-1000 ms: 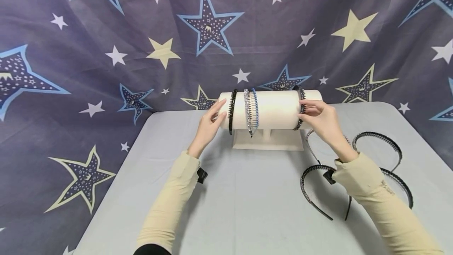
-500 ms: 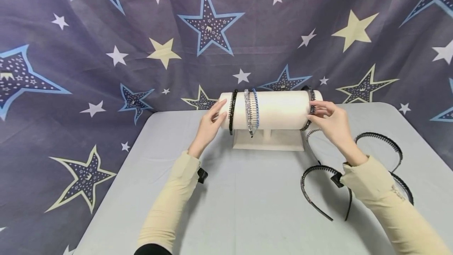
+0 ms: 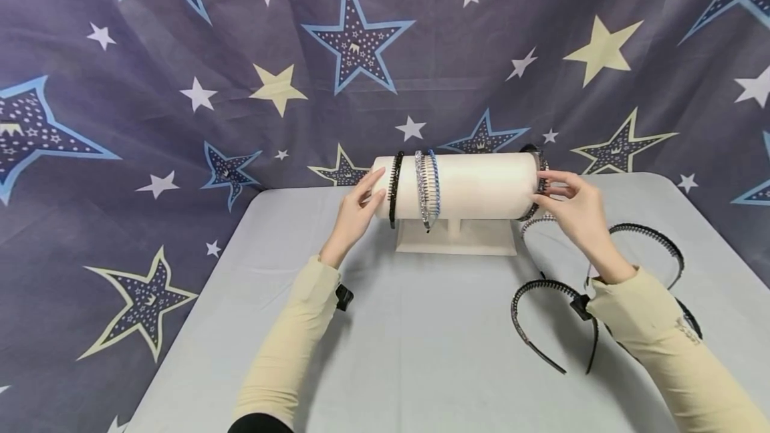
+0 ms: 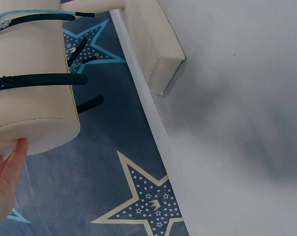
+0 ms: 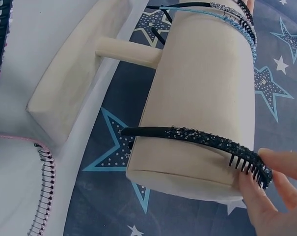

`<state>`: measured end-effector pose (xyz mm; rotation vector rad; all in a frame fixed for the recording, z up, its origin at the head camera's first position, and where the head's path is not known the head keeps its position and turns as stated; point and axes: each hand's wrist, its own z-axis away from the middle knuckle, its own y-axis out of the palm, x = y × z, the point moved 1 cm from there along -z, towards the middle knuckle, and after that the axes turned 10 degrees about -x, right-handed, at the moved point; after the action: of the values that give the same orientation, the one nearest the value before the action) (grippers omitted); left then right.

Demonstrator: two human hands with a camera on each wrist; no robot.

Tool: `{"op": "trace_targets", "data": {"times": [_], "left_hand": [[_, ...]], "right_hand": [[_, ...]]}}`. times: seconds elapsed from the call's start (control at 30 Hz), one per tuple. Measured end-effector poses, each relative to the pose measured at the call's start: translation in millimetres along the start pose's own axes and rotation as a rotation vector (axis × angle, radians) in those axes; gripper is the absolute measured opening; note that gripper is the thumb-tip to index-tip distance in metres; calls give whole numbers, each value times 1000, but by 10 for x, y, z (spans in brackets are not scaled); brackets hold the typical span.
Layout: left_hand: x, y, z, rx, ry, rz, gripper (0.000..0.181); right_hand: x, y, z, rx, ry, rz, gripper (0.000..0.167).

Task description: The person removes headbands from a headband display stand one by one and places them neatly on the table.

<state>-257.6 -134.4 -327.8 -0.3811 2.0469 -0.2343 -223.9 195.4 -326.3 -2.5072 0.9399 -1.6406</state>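
Observation:
A white cylindrical display stand (image 3: 475, 186) bears several toothed headbands. My right hand (image 3: 574, 209) pinches a black glittery headband (image 5: 202, 137) near the stand's right end; in the right wrist view its comb teeth lie between thumb and fingers, and one free tip sticks out beyond the roll. At the other end, my left hand (image 3: 351, 216) touches the roll, with a fingertip against its flat end face in the left wrist view. Near that hand sits a black headband (image 3: 394, 189). Close together further along are a silver headband (image 3: 421, 186) and a blue headband (image 3: 434, 186).
On the grey-white table (image 3: 373, 353), several more headbands lie at the right, among them a black one (image 3: 517, 313) in front and another black one (image 3: 656, 236) behind the right forearm. A dark star-patterned cloth (image 3: 469, 52) hangs behind the table.
My right hand has slid the black glittery headband rightward along the roll, towards its right end. The left hand has stayed in place at the left end.

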Motion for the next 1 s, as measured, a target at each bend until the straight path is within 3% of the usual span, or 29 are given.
{"op": "trace_targets", "data": {"times": [0.3, 0.37, 0.43, 0.53, 0.6, 0.7, 0.93, 1.0], "left_hand": [[-20, -6, -5, -6, 6, 0, 39], [-15, -6, -2, -3, 4, -5, 39], [-11, -6, -1, 0, 2, -8, 39], [-6, -1, 1, 5, -1, -7, 40], [-3, 0, 2, 5, 1, -4, 39], [2, 3, 5, 2, 1, -5, 39], [-3, 6, 3, 0, 8, -5, 39], [-7, 3, 1, 0, 7, -3, 39]], "right_hand": [[-49, -75, -9, -6, -6, 12, 39], [-157, -89, -37, -2, -20, -23, 38], [-398, -78, -102, -9, -16, -133, 38], [-562, -108, -149, 1, -23, -138, 38], [-510, -130, -131, -8, -23, -103, 38], [-159, -188, -23, -6, -19, 51, 37], [-554, -201, -151, -36, 21, 3, 38], [-352, -234, -94, -41, 27, 33, 37]]}}
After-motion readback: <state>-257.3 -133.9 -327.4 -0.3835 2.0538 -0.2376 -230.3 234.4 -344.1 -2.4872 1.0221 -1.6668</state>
